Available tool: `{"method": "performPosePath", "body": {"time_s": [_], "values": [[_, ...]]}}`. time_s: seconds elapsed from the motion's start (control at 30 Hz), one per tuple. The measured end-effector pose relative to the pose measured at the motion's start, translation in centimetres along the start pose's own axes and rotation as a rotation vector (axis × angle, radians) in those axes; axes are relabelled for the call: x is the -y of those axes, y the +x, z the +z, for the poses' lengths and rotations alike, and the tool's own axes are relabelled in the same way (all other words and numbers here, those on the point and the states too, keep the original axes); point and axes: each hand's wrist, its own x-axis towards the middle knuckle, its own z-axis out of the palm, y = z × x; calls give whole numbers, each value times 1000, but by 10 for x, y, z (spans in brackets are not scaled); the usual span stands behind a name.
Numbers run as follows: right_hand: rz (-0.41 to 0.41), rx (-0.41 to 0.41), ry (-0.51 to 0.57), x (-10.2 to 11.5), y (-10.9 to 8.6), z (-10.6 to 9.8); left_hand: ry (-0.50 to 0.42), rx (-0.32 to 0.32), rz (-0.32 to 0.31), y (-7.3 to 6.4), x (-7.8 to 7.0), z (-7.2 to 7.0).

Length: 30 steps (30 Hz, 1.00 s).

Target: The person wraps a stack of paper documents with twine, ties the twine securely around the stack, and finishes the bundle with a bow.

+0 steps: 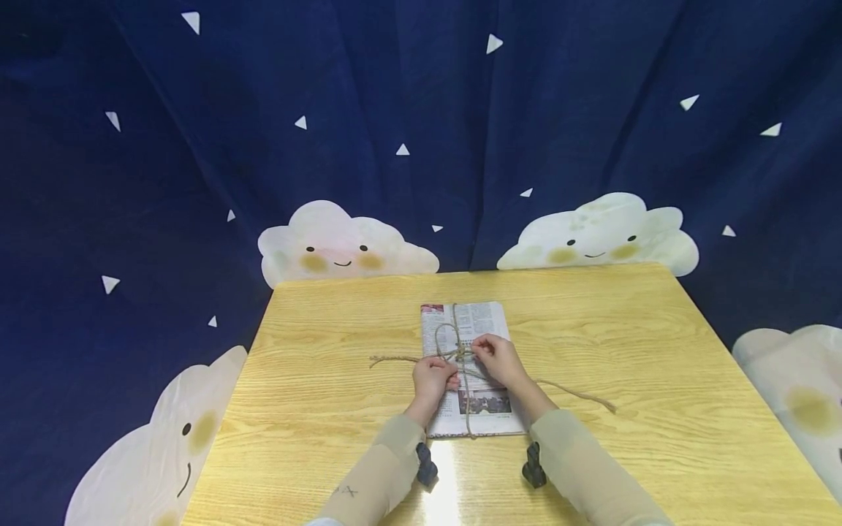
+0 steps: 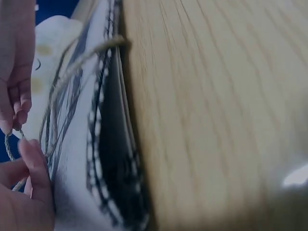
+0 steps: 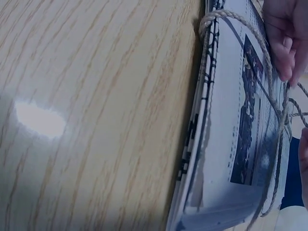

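A folded stack of newspapers point(image 1: 487, 315) lies on the table, bound lengthwise and across with brown twine point(image 1: 468, 409). My left hand point(image 1: 433, 378) is over the stack's left side, pinching twine near the knot at the middle. From the right, my right hand point(image 1: 498, 359) pinches another part of the twine beside that knot. A loose loop of twine stands above the left hand. In the left wrist view both hands' fingertips meet close together at the twine point(image 2: 8, 144). The right wrist view shows the left fingertips on the strands, with the right hand point(image 3: 303, 161) partly cut off.
The wooden table point(image 1: 329, 321) extends around the stack. One twine end trails left and the other trails right across the tabletop. A dark blue curtain point(image 1: 395, 88) with white triangles and cloud shapes hangs behind. Dark wrist devices sit at both cuffs.
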Motion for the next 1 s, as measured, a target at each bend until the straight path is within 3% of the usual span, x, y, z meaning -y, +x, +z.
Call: {"method": "performPosePath", "body": {"time_s": [0.17,0.23,0.37,0.47,0.7,0.8,1.0], "values": [[0,3,-10,0,-1,0,290,89,44,9,-9,-14],[-1,3,-11,-1,-1,0,389,65,68,15,-16,-20],[-1,-5,-18,-1,-1,0,472,-23,141,31,-29,-28],[-17,-6,-21,-1,-1,0,479,-22,202,42,-36,-31],[-39,-1,-29,-3,-1,1,542,132,293,54,-45,-30],[-25,7,-43,-3,-2,1,520,123,254,53,-45,-29],[-35,-2,-56,-2,-3,-1,275,125,121,48,-33,-31]]}}
